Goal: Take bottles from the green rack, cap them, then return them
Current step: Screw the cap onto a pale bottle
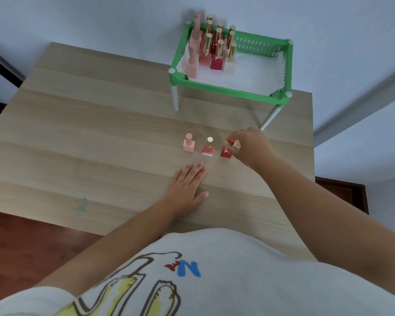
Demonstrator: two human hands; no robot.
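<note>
Three small square bottles stand in a row on the wooden table (100, 133): a pale pink bottle (189, 143) with a pink cap, a coral bottle (208, 148) with a gold cap, and a red bottle (225, 152). My right hand (249, 144) pinches the gold cap on top of the red bottle. Just in front of the row, my left hand (188, 187) lies flat on the table with fingers spread, holding nothing. The green rack (226, 88) stands on white legs at the back right, with several capped bottles (214, 49) grouped in its left part.
A pale wall runs behind the table. The table's right edge lies close to the rack's right legs. Dark wooden floor shows to the left and right below the table. My white printed shirt fills the bottom of the view.
</note>
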